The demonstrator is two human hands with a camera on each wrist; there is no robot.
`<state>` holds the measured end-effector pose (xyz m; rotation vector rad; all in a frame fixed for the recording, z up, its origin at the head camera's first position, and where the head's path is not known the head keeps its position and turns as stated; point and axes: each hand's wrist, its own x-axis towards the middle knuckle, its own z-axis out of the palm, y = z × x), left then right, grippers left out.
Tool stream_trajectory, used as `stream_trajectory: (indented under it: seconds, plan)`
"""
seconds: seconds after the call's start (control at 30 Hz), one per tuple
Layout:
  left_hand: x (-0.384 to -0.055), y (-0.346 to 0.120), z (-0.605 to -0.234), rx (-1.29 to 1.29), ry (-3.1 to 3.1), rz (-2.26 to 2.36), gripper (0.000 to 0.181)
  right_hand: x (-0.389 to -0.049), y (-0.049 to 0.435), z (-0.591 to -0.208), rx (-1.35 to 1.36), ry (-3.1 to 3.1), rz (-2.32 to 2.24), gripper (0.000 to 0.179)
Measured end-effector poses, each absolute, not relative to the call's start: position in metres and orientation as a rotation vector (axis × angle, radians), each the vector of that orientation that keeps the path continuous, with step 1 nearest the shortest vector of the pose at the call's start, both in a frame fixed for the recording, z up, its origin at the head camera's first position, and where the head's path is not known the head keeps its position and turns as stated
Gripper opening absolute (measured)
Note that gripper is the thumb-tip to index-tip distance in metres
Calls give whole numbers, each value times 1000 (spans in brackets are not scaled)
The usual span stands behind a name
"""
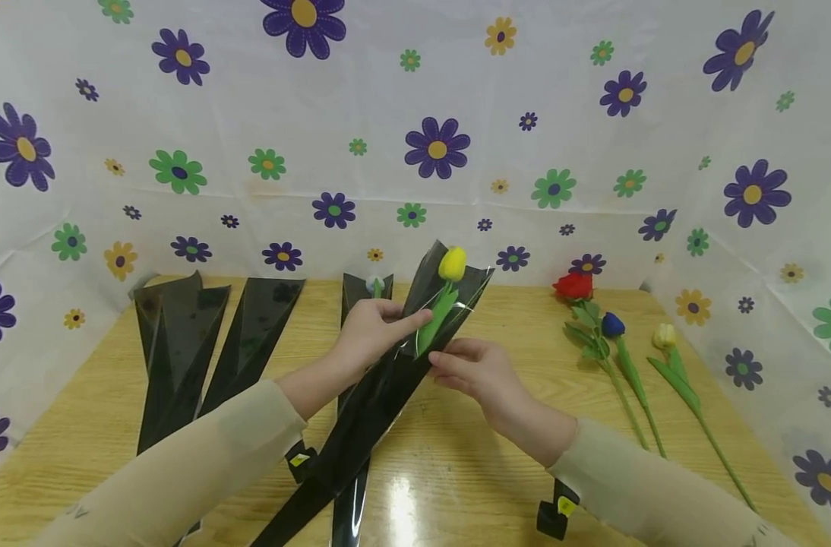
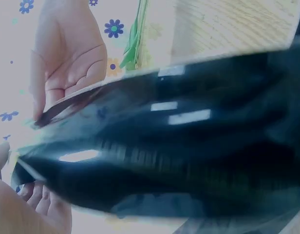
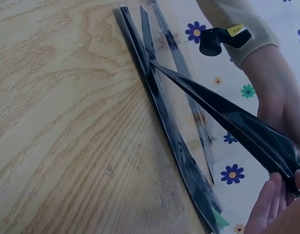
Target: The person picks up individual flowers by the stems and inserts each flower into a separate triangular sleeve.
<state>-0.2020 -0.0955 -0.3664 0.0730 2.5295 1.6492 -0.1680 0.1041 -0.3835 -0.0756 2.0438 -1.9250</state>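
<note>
A black wrapping sleeve (image 1: pixel 361 433) with a clear front slants up over the table, its wide mouth away from me. Inside its mouth stands a yellow tulip (image 1: pixel 452 264) with green leaves. My left hand (image 1: pixel 368 338) grips the sleeve's left side, thumb across the front by the leaves. At the right edge, just below the leaves, my right hand (image 1: pixel 480 376) pinches the sleeve between thumb and fingers. The sleeve (image 2: pixel 189 141) fills much of the left wrist view, and its narrow tail (image 3: pixel 189 87) crosses the right wrist view.
Beneath the raised sleeve lies another black sleeve with a pale blue flower (image 1: pixel 374 284). Two black sleeves, one here (image 1: pixel 176 357) and another (image 1: pixel 254 334), lie at the left. A red rose (image 1: pixel 573 286), a blue tulip (image 1: pixel 612 325) and a whitish tulip (image 1: pixel 664 336) lie at the right.
</note>
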Motion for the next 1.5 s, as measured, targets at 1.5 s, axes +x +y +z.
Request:
stream_trajectory:
  seconds: [1.5]
  plan:
    - [-219, -116, -379, 165, 2440, 1518, 21, -207, 114, -382, 265, 1883, -2138, 20]
